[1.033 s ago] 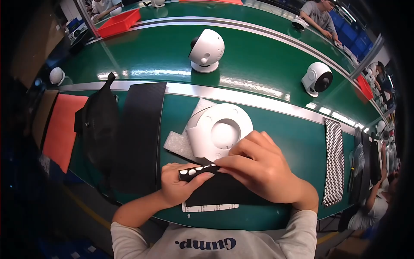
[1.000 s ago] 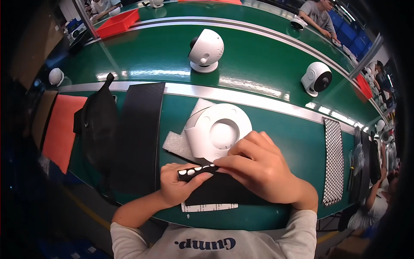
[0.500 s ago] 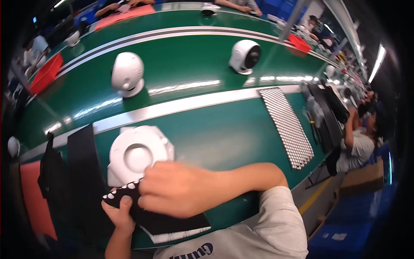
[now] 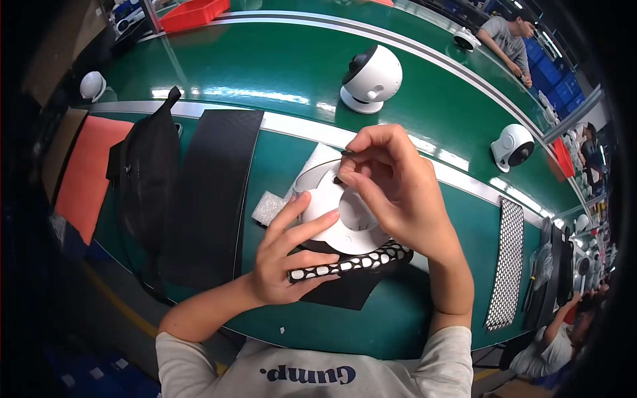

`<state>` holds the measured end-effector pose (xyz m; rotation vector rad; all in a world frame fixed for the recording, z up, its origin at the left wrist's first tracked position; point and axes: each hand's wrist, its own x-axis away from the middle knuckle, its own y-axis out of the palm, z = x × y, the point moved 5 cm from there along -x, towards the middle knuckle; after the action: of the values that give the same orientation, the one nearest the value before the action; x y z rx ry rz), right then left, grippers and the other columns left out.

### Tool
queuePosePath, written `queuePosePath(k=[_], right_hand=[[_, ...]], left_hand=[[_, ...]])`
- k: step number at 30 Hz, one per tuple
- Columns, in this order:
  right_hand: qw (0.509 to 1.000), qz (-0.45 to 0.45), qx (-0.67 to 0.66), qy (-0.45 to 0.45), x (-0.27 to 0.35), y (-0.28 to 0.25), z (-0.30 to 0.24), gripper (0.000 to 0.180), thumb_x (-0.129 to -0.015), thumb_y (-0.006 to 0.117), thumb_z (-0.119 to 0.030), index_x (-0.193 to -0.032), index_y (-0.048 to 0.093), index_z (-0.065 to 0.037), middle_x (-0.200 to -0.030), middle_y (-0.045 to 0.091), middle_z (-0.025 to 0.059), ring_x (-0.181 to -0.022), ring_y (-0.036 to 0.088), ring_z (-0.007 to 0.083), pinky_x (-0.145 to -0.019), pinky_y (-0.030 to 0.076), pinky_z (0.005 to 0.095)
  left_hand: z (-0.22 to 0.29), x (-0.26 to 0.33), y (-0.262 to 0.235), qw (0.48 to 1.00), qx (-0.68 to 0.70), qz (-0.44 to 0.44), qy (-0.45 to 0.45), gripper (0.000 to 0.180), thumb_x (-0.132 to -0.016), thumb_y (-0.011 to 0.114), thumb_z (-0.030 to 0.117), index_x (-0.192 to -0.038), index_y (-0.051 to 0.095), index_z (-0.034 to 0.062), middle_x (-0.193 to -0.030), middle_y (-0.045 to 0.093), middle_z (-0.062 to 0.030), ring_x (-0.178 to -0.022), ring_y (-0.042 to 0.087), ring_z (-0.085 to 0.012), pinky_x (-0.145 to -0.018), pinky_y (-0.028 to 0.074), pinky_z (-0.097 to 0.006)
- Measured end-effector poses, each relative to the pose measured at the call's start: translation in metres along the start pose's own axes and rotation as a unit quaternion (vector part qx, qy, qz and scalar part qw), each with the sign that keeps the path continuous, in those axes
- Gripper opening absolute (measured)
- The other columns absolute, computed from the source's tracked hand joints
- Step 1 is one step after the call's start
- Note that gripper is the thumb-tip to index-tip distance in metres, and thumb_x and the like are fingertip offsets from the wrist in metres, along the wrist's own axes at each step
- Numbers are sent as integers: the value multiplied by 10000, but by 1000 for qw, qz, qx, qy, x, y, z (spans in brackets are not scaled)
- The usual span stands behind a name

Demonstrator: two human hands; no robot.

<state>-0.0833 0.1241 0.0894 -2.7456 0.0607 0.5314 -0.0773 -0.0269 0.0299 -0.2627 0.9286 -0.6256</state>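
Observation:
A white round plastic part (image 4: 342, 233) with a circular recess lies on the bench under my hands, on a white foam-like piece (image 4: 269, 207). My left hand (image 4: 282, 255) spreads its upper fingers over the part's left side. Its lower fingers and thumb grip a black sheet with white round dots (image 4: 358, 265), which is bent along the near edge of the part. My right hand (image 4: 408, 189) is above the part's far right side, thumb and forefinger pinched around a small dark pad (image 4: 346, 153). Another dark spot (image 4: 337, 180) shows on the part beside my right thumb.
Left of my hands lie a dark flat mat (image 4: 212, 199), a black bag (image 4: 149, 186) and an orange sheet (image 4: 89, 176). A second white-dotted sheet (image 4: 507, 265) is at the right. White camera-like devices (image 4: 375, 76) stand on the green line beyond. Co-workers sit farther off.
The view has turned left. My hands have moved from the dotted sheet in front of the white part onto the part itself, and my right hand has risen with a small dark pad.

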Motion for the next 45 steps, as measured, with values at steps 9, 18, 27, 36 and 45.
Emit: queuePosePath(k=[9,18,27,36,45], right_hand=[[868,-33,442,-224,8,15,-38,439,-595,674,-28,-1020,566,-51,-788,573,39,-685,520,177,-630,364,283],[983,31,182,-21,7,-27,-1,91,-764,553,-11,-852,544,8,-898,610,106,-789,552,189,-676,426,265],[992,51,112,-15,19,-38,10,80,-764,552,-4,-832,590,16,-870,616,102,-752,555,165,-636,429,257],[942,57,312,-109,28,-34,-10,168,-681,600,34,-847,586,18,-793,603,111,-682,567,210,-570,460,287],[829,-79,550,-60,40,-11,-23,508,-753,574,-237,-1164,443,31,-1116,461,160,-991,473,281,-819,391,352]], left_hand=[[-6,2,-5,1000,11,-12,-1,192,-658,663,131,-843,622,102,-1208,476,-106,-1215,300,-350,-983,241,-489],[-7,1,-11,1000,0,-9,-2,190,-666,667,169,-836,616,101,-1196,489,-99,-1207,312,-342,-972,268,-473],[4,-1,3,1000,-26,-8,7,187,-687,655,202,-832,615,92,-1188,495,-103,-1204,315,-335,-971,272,-462],[4,-2,5,1000,-20,-14,2,188,-672,654,178,-832,616,88,-1188,497,-96,-1203,319,-328,-970,274,-462],[5,-7,-5,999,-36,6,-9,180,-652,672,157,-814,633,87,-1182,501,-109,-1146,377,-328,-929,324,-393]])
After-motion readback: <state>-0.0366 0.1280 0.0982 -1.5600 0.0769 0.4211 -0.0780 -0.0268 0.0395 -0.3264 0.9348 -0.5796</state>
